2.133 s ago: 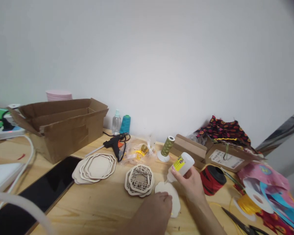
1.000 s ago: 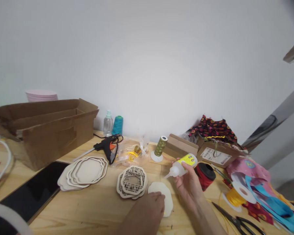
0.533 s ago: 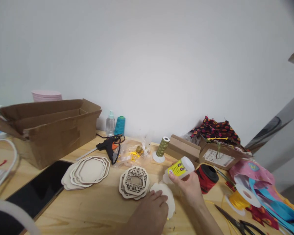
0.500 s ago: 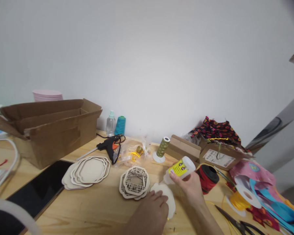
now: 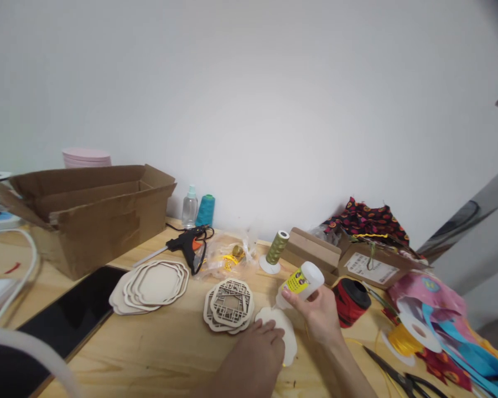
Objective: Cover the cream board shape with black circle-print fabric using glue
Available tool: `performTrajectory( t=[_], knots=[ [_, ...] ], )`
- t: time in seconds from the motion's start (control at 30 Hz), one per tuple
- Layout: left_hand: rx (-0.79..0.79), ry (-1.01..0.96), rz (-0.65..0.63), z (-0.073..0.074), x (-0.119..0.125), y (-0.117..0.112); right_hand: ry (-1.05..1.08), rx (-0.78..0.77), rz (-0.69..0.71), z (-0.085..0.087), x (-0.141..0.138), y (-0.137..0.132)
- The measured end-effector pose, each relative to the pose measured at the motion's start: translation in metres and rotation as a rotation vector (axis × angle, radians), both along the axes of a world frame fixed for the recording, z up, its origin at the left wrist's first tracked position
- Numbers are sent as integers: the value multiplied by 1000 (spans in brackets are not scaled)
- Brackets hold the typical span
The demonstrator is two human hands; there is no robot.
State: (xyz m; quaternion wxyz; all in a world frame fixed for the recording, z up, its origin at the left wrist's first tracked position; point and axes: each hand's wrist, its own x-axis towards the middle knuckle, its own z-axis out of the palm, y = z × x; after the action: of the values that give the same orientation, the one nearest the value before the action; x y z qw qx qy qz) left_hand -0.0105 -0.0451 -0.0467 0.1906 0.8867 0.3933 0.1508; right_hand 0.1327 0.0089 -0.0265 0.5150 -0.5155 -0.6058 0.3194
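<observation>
In my right hand (image 5: 317,312) is a white glue bottle (image 5: 302,284) with a yellow label, tipped so its nozzle end points down at a pale scalloped wooden piece (image 5: 288,331). My left hand (image 5: 259,354) lies with its fingers stretched over the left part of that piece, against the table. Left of it sits a small stack of openwork lattice wooden pieces (image 5: 230,303). Farther left lie several plain wooden plates and frames (image 5: 160,282), overlapping one another. Whether the nozzle touches the wood I cannot tell.
A glue gun (image 5: 186,245), a plastic bag with yellow cord (image 5: 230,257) and a green thread spool (image 5: 277,247) stand behind. Long cardboard box (image 5: 103,232) is at left, above a black panel (image 5: 58,326). Scissors (image 5: 394,373), red-black spool (image 5: 352,301) and yellow spool (image 5: 406,337) lie right.
The glue bottle in my right hand has shifted slightly left over the scalloped piece. My left hand stays on the piece. The view has turned a little.
</observation>
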Motion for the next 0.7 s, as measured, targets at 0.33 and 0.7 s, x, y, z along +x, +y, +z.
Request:
performTrajectory(
  t=[0.33, 0.7],
  knots=[
    [8, 7, -2, 0, 1, 2, 217, -85, -78, 7, -3, -1],
    [44, 29, -16, -5, 1, 7, 1082, -564, 187, 13, 2, -2]
  ],
)
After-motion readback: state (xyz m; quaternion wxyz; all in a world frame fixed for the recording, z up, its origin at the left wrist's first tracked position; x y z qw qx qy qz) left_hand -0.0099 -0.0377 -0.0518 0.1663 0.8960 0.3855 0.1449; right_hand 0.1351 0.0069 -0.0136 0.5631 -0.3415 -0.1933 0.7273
